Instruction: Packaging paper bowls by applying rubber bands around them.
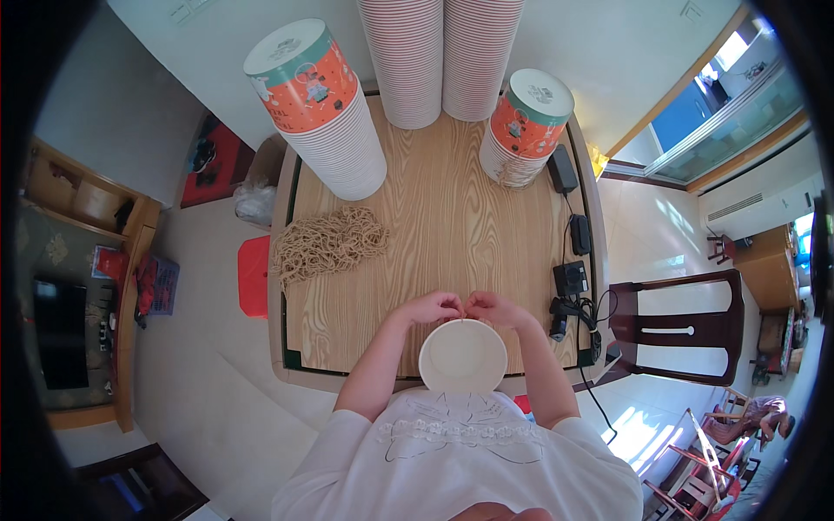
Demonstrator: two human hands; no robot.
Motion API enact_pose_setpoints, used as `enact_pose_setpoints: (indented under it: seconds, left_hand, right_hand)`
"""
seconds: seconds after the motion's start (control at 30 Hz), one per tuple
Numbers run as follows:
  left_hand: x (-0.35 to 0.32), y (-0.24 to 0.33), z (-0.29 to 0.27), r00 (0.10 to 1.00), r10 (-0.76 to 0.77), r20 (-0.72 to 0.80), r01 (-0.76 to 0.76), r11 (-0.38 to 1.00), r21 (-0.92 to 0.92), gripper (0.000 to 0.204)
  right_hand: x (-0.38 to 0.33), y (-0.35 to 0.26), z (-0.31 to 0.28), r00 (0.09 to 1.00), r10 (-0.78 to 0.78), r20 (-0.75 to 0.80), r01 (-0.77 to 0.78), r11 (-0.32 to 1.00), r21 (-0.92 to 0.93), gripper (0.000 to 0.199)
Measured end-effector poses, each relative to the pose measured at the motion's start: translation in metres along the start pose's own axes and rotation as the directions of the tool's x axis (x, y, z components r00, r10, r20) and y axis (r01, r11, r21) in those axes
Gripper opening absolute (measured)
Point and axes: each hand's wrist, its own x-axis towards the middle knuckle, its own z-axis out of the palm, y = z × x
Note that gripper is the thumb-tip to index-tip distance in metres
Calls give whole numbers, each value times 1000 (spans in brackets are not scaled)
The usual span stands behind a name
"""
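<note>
A white paper bucket (463,358) stands mouth up at the near table edge, close against my shirt. At its far rim my left hand (434,306) and my right hand (495,308) meet, fingertips pinched together almost touching each other. Whatever is between the fingers is too small to make out. Left of the hands lies a loose tangled heap of tan twine (330,245). At the back right, a short stack of upside-down buckets (527,130), orange and green on top, has twine around its lower part.
A taller leaning stack of buckets (321,113) stands back left. Two tall stacks of nested buckets (404,65) rise at the back by the wall. Black power adapters and cables (571,278) run along the right table edge. A dark wooden chair (686,326) and a red stool (253,278) flank the table.
</note>
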Motion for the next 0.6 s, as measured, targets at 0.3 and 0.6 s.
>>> enact_pose_setpoints:
  seconds: [0.3, 0.6]
  left_hand:
    - [-8, -2, 11, 974, 50, -222, -87, 983, -162, 7]
    - [-15, -3, 13, 939, 102, -328, -162, 973, -162, 10]
  right_hand:
    - [-3, -13, 3, 999, 32, -26, -31, 999, 40, 20]
    - [0, -6, 4, 1000, -6, -4, 6, 998, 61, 22]
